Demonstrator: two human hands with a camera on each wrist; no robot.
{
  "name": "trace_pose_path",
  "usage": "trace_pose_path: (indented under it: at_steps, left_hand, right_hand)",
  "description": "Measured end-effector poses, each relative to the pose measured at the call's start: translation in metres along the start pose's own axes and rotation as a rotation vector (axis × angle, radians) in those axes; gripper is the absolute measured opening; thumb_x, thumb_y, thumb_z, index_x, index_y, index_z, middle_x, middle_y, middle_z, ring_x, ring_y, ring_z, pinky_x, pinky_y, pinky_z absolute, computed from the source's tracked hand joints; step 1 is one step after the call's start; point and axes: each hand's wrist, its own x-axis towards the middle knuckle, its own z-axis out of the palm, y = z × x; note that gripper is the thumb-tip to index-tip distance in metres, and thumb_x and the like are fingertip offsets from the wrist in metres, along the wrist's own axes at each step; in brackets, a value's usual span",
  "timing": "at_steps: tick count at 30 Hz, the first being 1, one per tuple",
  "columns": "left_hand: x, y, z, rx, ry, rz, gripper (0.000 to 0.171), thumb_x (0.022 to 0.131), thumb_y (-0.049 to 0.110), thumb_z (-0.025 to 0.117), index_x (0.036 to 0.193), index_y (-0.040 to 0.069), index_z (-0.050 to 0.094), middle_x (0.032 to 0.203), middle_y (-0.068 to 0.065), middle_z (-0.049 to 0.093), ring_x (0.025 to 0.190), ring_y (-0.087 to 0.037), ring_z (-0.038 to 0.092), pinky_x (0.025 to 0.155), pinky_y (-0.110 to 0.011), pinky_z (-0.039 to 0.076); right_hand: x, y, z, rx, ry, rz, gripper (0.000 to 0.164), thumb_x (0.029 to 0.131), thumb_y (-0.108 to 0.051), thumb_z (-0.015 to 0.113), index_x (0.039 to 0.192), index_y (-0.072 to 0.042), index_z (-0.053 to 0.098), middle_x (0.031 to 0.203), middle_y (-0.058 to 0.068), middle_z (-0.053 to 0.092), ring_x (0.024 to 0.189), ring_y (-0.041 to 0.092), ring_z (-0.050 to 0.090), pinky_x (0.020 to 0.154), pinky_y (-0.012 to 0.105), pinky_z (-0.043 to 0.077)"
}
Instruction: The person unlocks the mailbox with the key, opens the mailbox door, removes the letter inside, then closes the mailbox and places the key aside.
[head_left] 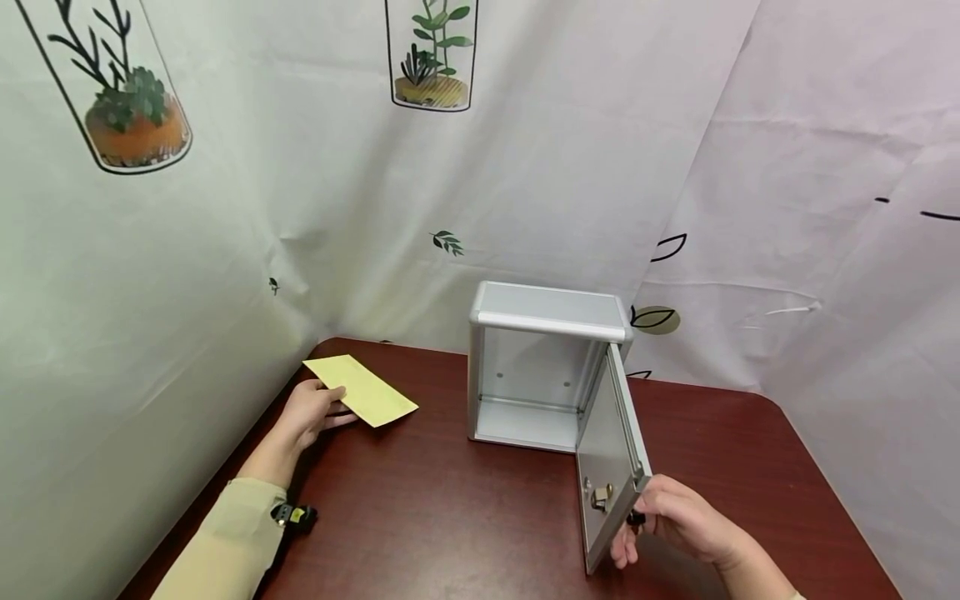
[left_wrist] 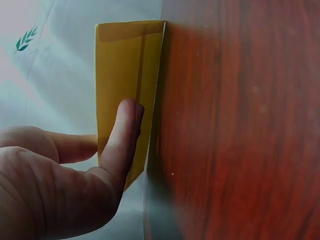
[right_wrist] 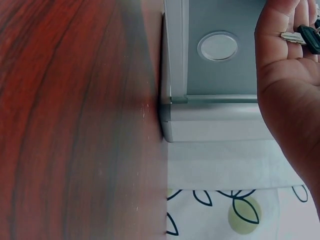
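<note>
My left hand [head_left: 311, 412] holds a flat yellow envelope [head_left: 367, 392] at its near-left edge, thumb on top and fingers beneath, above the table's far-left part. The left wrist view shows the envelope's underside [left_wrist: 122, 65] with its flap and seam. A small silver metal box [head_left: 551, 308] stands at the back, its door [head_left: 611, 450] swung wide toward me. My right hand [head_left: 686, 517] is at the door's outer side, by the free edge, gripping a black-headed key [head_left: 636, 518]. In the right wrist view, a key [right_wrist: 307, 39] lies across the fingers; the lock's face is hidden.
The dark red wooden table [head_left: 420, 517] carries the box. Patterned white cloth [head_left: 360, 208] hangs behind and along both sides. A latch [head_left: 600, 497] juts from the door's inner face. Two small round marks show on the box's back wall.
</note>
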Motion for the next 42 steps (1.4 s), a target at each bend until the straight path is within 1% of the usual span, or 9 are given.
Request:
trace_pose_path:
  at_steps: [6, 11, 15, 21, 24, 29, 35, 38, 42]
  left_hand:
    - [0.001, -0.002, -0.003, 0.019, -0.008, -0.027, 0.054, 0.116, 0.001, 0.05, 0.161, -0.021, 0.029, 0.111, -0.017, 0.072, 0.09, -0.018, 0.079, 0.086, -0.041, 0.068]
    - [0.001, -0.001, -0.005, 0.046, -0.016, -0.039, 0.061, 0.117, 0.007, 0.05, 0.164, -0.021, 0.023, 0.121, -0.024, 0.068, 0.093, -0.022, 0.079, 0.088, -0.045, 0.068]
    - [0.001, 0.0, -0.008, 0.087, -0.028, -0.046, 0.065, 0.119, 0.012, 0.047, 0.165, -0.022, 0.018, 0.132, -0.031, 0.06, 0.097, -0.024, 0.078, 0.09, -0.046, 0.068]
    - [-0.001, 0.005, -0.011, 0.172, -0.045, -0.033, 0.072, 0.12, 0.016, 0.045, 0.165, -0.024, 0.005, 0.151, -0.046, 0.044, 0.098, -0.024, 0.077, 0.089, -0.042, 0.068]
    - [-0.002, 0.009, -0.015, 0.225, -0.057, -0.025, 0.072, 0.12, 0.015, 0.043, 0.163, -0.027, 0.004, 0.155, -0.052, 0.04, 0.097, -0.024, 0.078, 0.088, -0.04, 0.068]
    - [-0.003, 0.014, -0.021, 0.313, -0.064, -0.031, 0.073, 0.12, 0.018, 0.043, 0.162, -0.029, 0.006, 0.15, -0.053, 0.046, 0.1, -0.028, 0.08, 0.088, -0.04, 0.068]
    - [-0.005, 0.015, -0.022, 0.356, -0.04, -0.022, 0.076, 0.12, 0.022, 0.047, 0.16, -0.031, 0.01, 0.147, -0.053, 0.049, 0.097, -0.028, 0.081, 0.088, -0.041, 0.068]
    - [-0.006, 0.015, -0.019, 0.369, -0.009, 0.003, 0.076, 0.119, 0.023, 0.05, 0.16, -0.03, 0.014, 0.142, -0.051, 0.054, 0.096, -0.028, 0.08, 0.088, -0.042, 0.068]
    - [-0.009, 0.016, -0.013, 0.409, 0.039, 0.075, 0.073, 0.118, 0.022, 0.053, 0.161, -0.027, 0.021, 0.142, -0.047, 0.056, 0.107, -0.038, 0.078, 0.094, -0.045, 0.066]
  right_hand:
    - [0.0, 0.0, 0.0, 0.012, 0.007, 0.012, 0.048, 0.097, 0.015, 0.017, 0.108, 0.028, 0.062, 0.093, 0.049, 0.066, 0.078, 0.055, 0.068, 0.081, 0.05, 0.068]
    - [0.001, -0.001, 0.0, 0.012, 0.009, 0.01, 0.047, 0.097, 0.016, 0.017, 0.107, 0.029, 0.06, 0.091, 0.051, 0.064, 0.076, 0.058, 0.065, 0.081, 0.049, 0.068]
    - [0.001, -0.001, 0.0, 0.01, 0.008, 0.004, 0.046, 0.096, 0.016, 0.016, 0.106, 0.029, 0.06, 0.09, 0.051, 0.063, 0.074, 0.06, 0.061, 0.079, 0.05, 0.068]
    - [0.001, -0.001, -0.001, 0.007, 0.001, -0.002, 0.047, 0.096, 0.016, 0.016, 0.107, 0.029, 0.06, 0.091, 0.051, 0.064, 0.077, 0.059, 0.066, 0.077, 0.05, 0.067]
    - [0.001, -0.001, -0.001, 0.008, 0.0, -0.007, 0.047, 0.096, 0.016, 0.016, 0.108, 0.028, 0.061, 0.091, 0.05, 0.065, 0.078, 0.056, 0.068, 0.078, 0.05, 0.067]
    - [0.002, -0.001, -0.001, 0.006, -0.005, -0.011, 0.047, 0.096, 0.016, 0.017, 0.107, 0.028, 0.061, 0.091, 0.05, 0.065, 0.077, 0.055, 0.069, 0.079, 0.051, 0.067]
    - [0.002, -0.001, -0.001, 0.006, -0.007, -0.014, 0.047, 0.096, 0.016, 0.017, 0.107, 0.028, 0.061, 0.091, 0.05, 0.065, 0.077, 0.056, 0.068, 0.078, 0.051, 0.067]
    - [0.001, -0.001, -0.001, 0.006, -0.007, -0.014, 0.047, 0.096, 0.017, 0.016, 0.108, 0.028, 0.061, 0.091, 0.05, 0.065, 0.077, 0.058, 0.066, 0.078, 0.051, 0.067]
    - [0.001, -0.001, 0.001, 0.006, -0.003, -0.005, 0.047, 0.097, 0.016, 0.017, 0.108, 0.028, 0.061, 0.092, 0.05, 0.065, 0.076, 0.059, 0.064, 0.078, 0.051, 0.067]
